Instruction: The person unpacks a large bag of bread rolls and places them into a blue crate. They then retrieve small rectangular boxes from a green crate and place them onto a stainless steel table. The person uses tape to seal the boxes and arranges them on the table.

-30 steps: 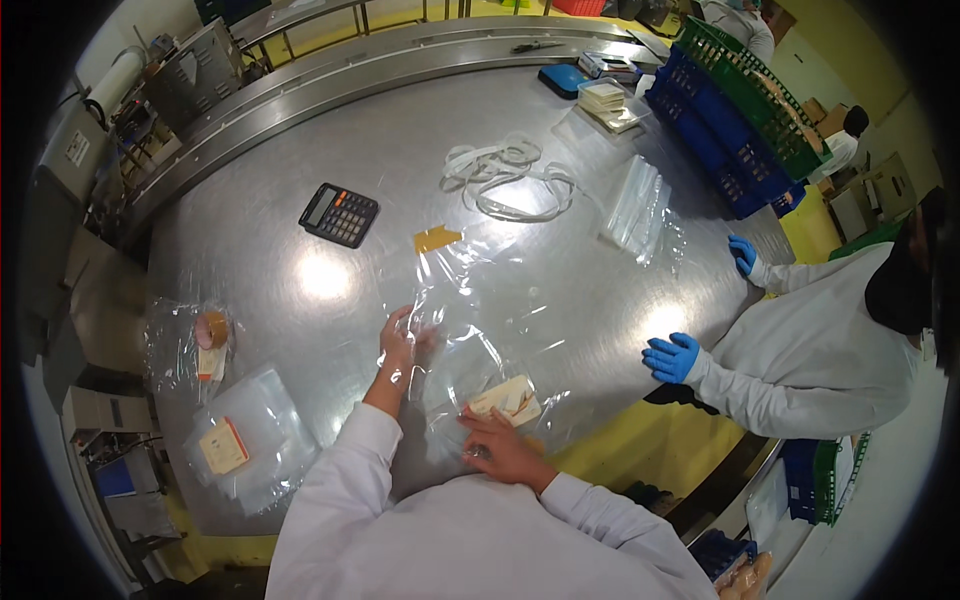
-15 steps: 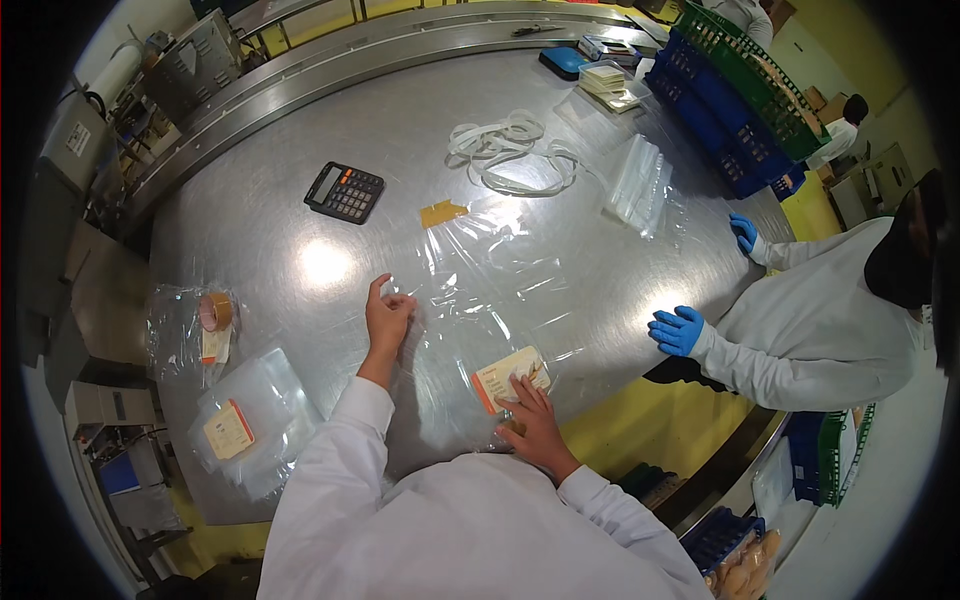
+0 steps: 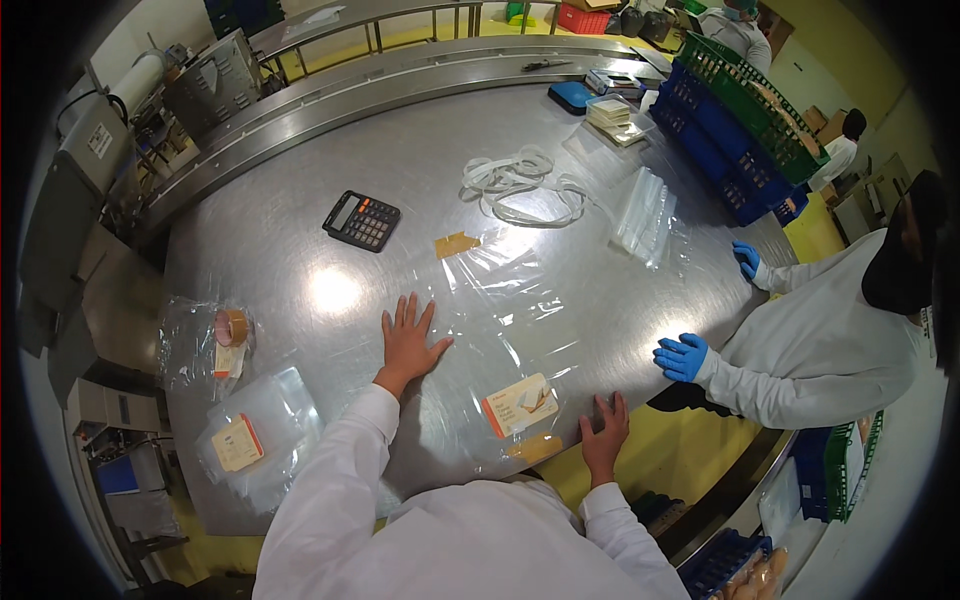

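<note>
My left hand [image 3: 410, 345] lies open with spread fingers on the steel table, beside the left edge of a clear plastic bag [image 3: 500, 320]. My right hand [image 3: 605, 440] is open at the table's near edge, to the right of a cream printed card label [image 3: 520, 405] with an orange edge. Whether the label lies in or on the bag, I cannot tell. A strip of brown tape [image 3: 537, 449] sits just below the label, and another brown tape piece [image 3: 457, 245] is at the bag's far end. Neither hand holds anything.
A calculator [image 3: 361, 220] lies beyond my left hand. Left are a brown tape roll [image 3: 231, 327] and clear bags [image 3: 285, 400]. White strapping [image 3: 525, 190], folded bags [image 3: 643, 225] and stacked crates [image 3: 715, 140] are farther right. A co-worker's blue-gloved hand [image 3: 680, 358] rests at the right edge.
My right hand has come off the label and moved right, uncovering it and the tape strip below. My left hand has uncurled and spread flat. The view has shifted slightly.
</note>
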Tool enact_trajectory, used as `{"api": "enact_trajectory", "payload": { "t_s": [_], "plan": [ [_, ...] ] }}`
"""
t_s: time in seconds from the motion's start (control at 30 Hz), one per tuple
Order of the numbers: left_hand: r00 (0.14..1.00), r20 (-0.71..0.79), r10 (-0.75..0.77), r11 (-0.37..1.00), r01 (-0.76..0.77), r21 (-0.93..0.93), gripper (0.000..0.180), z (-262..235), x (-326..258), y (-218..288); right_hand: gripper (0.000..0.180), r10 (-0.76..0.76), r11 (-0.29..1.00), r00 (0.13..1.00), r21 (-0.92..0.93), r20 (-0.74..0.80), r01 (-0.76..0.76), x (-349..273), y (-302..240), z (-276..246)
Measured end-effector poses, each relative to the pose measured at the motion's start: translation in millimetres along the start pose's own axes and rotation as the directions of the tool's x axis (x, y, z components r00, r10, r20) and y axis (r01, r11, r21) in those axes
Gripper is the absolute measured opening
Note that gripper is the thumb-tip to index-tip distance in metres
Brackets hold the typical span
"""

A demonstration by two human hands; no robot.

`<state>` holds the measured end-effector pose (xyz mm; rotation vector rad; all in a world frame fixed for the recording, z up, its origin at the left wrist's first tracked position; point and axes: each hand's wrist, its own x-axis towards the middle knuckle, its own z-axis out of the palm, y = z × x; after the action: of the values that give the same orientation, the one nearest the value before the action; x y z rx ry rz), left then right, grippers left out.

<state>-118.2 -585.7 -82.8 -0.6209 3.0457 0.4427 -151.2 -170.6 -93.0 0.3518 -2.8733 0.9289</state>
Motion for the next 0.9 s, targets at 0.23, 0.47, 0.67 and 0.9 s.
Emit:
{"api": "enact_trajectory", "payload": {
  "t_s": [0.23, 0.47, 0.67, 0.9],
  "plan": [
    [0.962, -0.233, 0.139, 0.99, -0.139, 0.018, 0.074, 12.9, -20.4, 9.0, 0.047, 0.027, 0.99, 0.999, 0.14, -0.023, -0.023, -0.1, 13.3, 1.5],
    [0.808, 0.054, 0.587, 0.801, -0.57, -0.184, 0.066, -5.4, -153.3, 94.5, 0.043, 0.005, 0.986, 0.997, 0.165, -0.078, 0.008, 22.4, 38.1, -4.6],
    [0.797, 0.145, 0.587, 0.809, -0.57, -0.143, 0.068, 15.0, -173.9, 83.3, 0.044, 0.02, 0.995, 0.999, 0.095, -0.024, -0.018, 30.0, 36.4, -8.6],
    [0.773, 0.119, 0.624, 0.781, -0.607, -0.147, 0.063, 18.4, -182.6, 81.7, 0.036, 0.021, 0.972, 1.0, 0.234, -0.018, -0.016, 28.7, 52.5, -8.3]
  ]
}}
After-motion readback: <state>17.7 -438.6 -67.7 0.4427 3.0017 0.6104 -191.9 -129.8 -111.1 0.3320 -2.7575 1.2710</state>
